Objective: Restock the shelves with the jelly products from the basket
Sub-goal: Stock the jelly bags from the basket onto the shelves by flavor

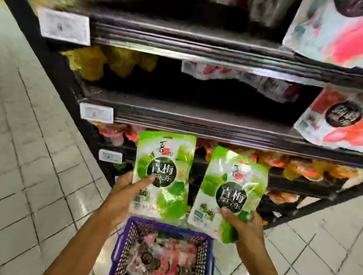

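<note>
My left hand (127, 188) grips a green jelly pouch (168, 159) by its lower left edge and holds it upright above the basket. In my right hand (241, 224) is a second green jelly pouch (228, 182), tilted slightly right and gripped at its bottom right corner. Both pouches hang in front of the lower shelves. Below them on the floor stands the blue basket (120, 246), with several red and pink jelly pouches (161, 264) inside. The middle shelf (202, 117) is a dark board, bare at its centre.
Red and pink pouches (352, 122) fill the shelves' right side, yellow packs (92, 63) the left. Orange packs (300, 169) lie on the lower shelf. White price tags (96, 113) line the shelf edges. Grey tiled floor (19, 160) extends to the left.
</note>
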The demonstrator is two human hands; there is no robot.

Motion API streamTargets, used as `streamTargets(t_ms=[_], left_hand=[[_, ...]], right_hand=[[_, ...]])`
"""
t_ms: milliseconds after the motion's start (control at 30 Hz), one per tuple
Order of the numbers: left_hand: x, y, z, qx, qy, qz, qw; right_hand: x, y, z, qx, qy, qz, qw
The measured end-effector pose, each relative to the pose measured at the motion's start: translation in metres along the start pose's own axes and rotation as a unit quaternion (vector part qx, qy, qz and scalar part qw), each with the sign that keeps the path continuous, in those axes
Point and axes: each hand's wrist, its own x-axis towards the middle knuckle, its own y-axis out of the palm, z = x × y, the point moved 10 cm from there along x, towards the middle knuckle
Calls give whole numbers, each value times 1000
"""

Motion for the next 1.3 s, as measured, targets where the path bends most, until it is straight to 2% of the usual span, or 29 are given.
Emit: streamTargets(t_ms=[267, 467, 767, 933, 1133, 1300], left_hand=[[-77, 18, -185, -11, 198, 46, 979], [-129, 34, -286, -7, 307, 52, 950], [-177, 66, -388, -80, 339, 123, 929], [-207, 93, -459, -42, 383, 155, 910], [-220, 105, -522, -45, 425, 120, 896], [-223, 106, -560, -29, 455, 101, 884]], right_hand=[[-38, 49, 178, -10, -178, 59, 982], [-74, 61, 276, 10, -270, 75, 960], [-125, 64, 399, 86, -355, 101, 926], [-164, 70, 487, 63, -418, 106, 900], [-192, 76, 594, 50, -509, 42, 858], [-191, 96, 666, 25, -541, -1, 841]])
